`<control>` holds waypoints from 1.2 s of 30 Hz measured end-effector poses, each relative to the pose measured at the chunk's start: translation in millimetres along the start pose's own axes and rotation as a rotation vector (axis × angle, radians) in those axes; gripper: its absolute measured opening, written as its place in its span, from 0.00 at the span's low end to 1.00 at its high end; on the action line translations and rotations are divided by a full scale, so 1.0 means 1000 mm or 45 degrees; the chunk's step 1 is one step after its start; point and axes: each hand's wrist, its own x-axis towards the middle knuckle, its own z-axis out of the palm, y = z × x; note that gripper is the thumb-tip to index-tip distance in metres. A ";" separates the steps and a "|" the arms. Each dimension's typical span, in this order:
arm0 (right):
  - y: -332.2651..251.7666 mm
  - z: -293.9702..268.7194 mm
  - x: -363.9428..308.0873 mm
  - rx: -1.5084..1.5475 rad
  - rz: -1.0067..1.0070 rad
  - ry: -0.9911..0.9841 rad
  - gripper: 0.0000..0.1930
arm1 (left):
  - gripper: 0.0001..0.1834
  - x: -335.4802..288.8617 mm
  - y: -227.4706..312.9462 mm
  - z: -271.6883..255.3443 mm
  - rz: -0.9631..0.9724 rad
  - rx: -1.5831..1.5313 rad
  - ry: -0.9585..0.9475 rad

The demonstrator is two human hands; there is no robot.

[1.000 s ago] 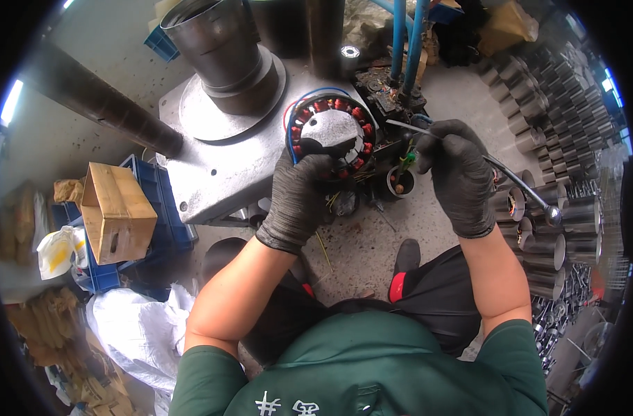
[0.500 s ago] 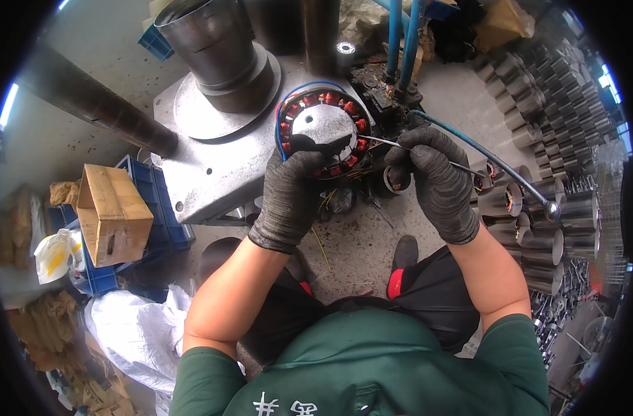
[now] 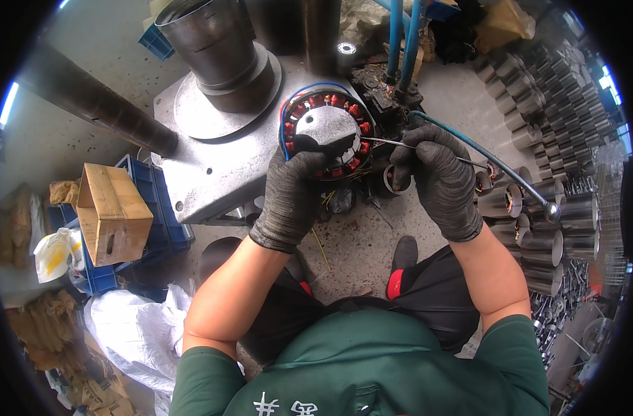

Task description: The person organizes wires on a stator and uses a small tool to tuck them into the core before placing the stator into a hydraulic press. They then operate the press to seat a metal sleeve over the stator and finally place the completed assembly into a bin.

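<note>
A ring-shaped motor stator [image 3: 337,101] with red copper windings is over the near right edge of the grey metal table, blue and red wires along its rim. My gloved left hand [image 3: 287,197] grips its near left side, the thumb reaching over the ring and the other fingers mostly hidden. In my gloved right hand [image 3: 441,184] is a thin metal rod [image 3: 391,142], pinched between thumb and fingers. The rod's tip touches or almost touches the windings on the stator's right inner side; exact contact is too small to tell.
The metal table [image 3: 240,163] bears a large steel cylinder [image 3: 216,52] on a round flange. Blue hoses [image 3: 394,41] rise behind the stator. Rows of metal tubes [image 3: 538,104] stand at right. A cardboard box [image 3: 115,215] rests on blue crates [image 3: 160,201] at left, above white sacks [image 3: 136,333].
The stator has shifted slightly right and down with my left hand. My right hand and the rod have moved slightly right, the tip staying at the stator's right inner side.
</note>
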 end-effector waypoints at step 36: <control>0.009 -0.010 -0.001 -0.017 -0.002 -0.093 0.15 | 0.14 -0.005 0.012 0.016 0.062 -0.002 0.017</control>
